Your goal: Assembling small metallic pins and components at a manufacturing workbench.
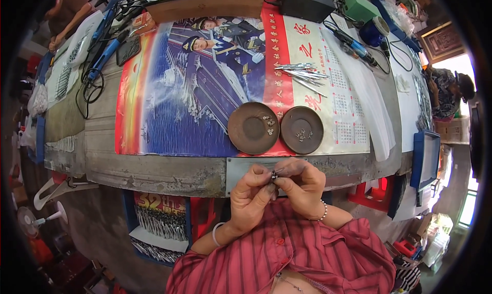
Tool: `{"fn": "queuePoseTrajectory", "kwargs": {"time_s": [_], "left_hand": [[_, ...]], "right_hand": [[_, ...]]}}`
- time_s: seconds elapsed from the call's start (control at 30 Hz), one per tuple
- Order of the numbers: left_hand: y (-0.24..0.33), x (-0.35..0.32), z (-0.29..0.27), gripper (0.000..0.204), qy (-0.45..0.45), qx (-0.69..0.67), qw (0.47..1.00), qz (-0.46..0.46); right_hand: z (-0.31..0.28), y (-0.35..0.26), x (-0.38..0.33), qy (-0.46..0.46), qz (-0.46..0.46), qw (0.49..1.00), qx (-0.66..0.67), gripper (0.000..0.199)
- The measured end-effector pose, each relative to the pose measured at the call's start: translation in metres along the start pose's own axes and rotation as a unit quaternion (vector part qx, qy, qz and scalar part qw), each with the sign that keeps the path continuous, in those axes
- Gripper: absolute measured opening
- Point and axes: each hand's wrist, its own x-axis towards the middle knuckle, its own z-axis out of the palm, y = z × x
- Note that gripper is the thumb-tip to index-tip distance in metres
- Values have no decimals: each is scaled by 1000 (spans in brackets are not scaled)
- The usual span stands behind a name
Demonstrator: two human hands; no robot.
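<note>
My left hand [251, 190] and my right hand [303, 187] meet at the table's near edge, both with fingers pinched. Between the fingertips is a small dark, shiny metal piece [274, 175]; its exact kind is too small to make out. Just beyond my hands stand two round brown dishes. The left dish [241, 131] holds several small round light-coloured bits [270, 125]. In the smaller right dish [313, 124] lie several tiny metal parts [303, 135]. Farther back, a loose pile of thin silvery metal pieces [306, 75] rests on the poster.
A large printed poster [169, 104] covers the table [102, 140]. Blue-handled corded tools [105, 58] lie at the left, another [359, 47] at the right. Below the edge sits a blue-sided box of metal pieces [161, 225]. Other people [447, 91] work at both sides.
</note>
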Motion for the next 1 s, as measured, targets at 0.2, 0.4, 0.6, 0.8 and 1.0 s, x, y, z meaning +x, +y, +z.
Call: {"fn": "queuePoseTrajectory", "kwargs": {"time_s": [0.2,0.4,0.6,0.8,1.0], "left_hand": [[5,-1,0,30,-53,21,997,55],[7,-3,2,30,-20,63,996,53],[7,-5,5,27,-10,168,982,88],[7,-6,9,25,-2,190,978,88],[-1,-12,4,23,6,175,981,80]], "right_hand": [[-1,-13,4,-54,-47,997,1,12],[0,-7,10,-61,-142,980,-126,16],[-3,-7,15,-66,-219,953,-198,22],[0,-9,16,-67,-251,937,-235,15],[-1,9,13,-78,-254,914,-305,20]]}}
